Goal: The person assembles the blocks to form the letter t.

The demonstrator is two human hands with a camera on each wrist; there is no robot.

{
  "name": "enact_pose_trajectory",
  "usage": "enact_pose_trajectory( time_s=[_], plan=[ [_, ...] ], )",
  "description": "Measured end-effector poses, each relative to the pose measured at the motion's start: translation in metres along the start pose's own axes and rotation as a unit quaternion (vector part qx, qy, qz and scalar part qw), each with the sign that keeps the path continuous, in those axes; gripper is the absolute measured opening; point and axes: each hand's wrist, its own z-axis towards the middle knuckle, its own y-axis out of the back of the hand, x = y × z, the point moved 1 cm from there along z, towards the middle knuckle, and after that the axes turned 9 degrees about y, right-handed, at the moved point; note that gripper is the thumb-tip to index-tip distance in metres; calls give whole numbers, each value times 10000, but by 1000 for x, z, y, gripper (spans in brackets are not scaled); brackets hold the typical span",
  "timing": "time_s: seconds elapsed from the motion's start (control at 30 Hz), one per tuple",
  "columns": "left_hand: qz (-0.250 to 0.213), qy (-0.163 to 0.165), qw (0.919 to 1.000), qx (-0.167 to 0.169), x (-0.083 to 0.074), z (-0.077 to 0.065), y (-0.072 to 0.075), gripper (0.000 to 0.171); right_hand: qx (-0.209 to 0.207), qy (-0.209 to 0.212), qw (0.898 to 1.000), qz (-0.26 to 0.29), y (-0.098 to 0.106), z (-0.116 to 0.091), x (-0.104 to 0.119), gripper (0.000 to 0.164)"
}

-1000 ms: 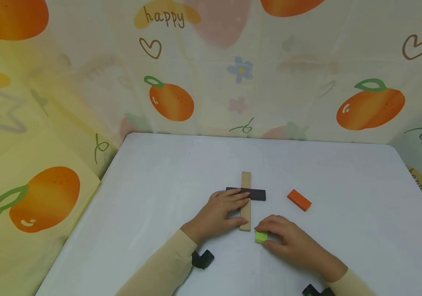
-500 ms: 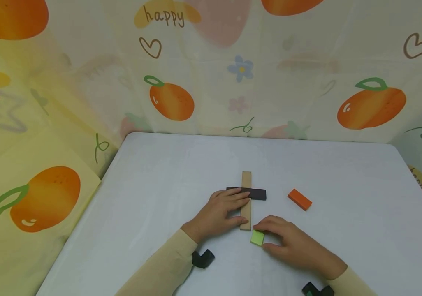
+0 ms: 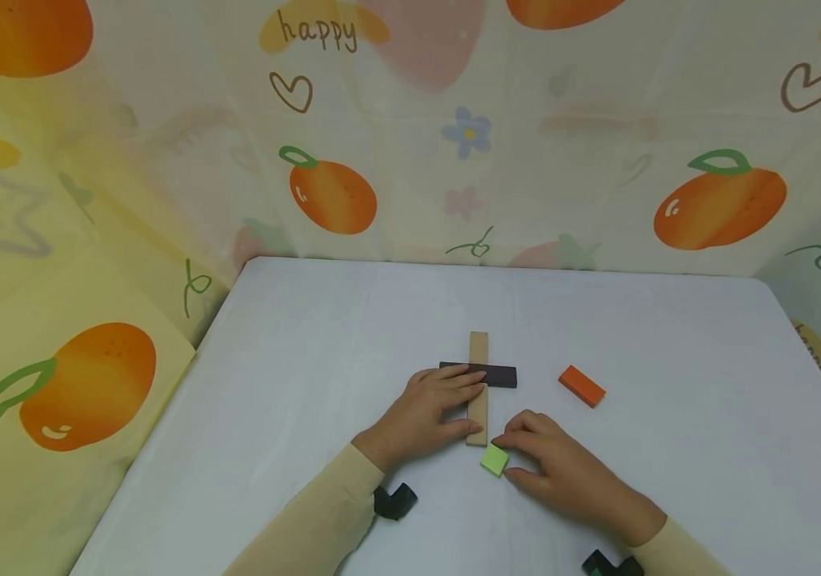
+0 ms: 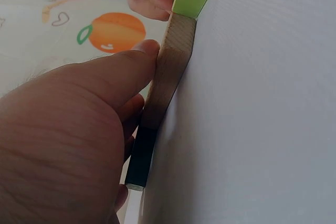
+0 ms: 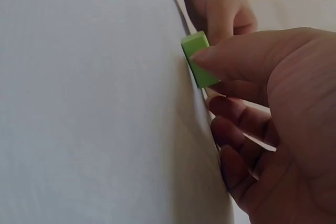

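In the head view, a dark block (image 3: 501, 376) crosses a long tan wooden piece (image 3: 478, 349) on the white table. My left hand (image 3: 434, 412) rests on both, fingers stretched over the crossing and thumb against the near part of the tan wood (image 4: 169, 80); its underside is hidden. Just beyond the tan piece's near end lies a small lime-green block (image 3: 494, 460), turned at an angle. My right hand (image 3: 562, 464) pinches that green block (image 5: 200, 66) between thumb and forefinger; its other fingers hang loosely curled. Whether green and tan touch, I cannot tell.
An orange block (image 3: 582, 386) lies to the right of the crossed pieces. The white table (image 3: 310, 320) backs onto a printed cloth (image 3: 554, 88) hung behind it, and a similar cloth (image 3: 36, 496) hangs at the left. Dark wrist mounts (image 3: 396, 502) show below the hands.
The green block has slid a little to the left and turned on the table, with my right hand following it. My left hand has kept its place on the crossed pieces.
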Motion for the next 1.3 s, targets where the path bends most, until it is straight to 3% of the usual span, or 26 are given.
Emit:
enact_pose_trajectory(
  time_s=[0.7, 1.3],
  plan=[
    [155, -15, 9999, -11, 1, 1, -1, 65, -205, -125, 9993, -274, -9, 6, 7, 24],
    [39, 70, 10000, 59, 0, 1, 0, 66, -256, -252, 9988, -341, -11, 7, 8, 25]
  ],
)
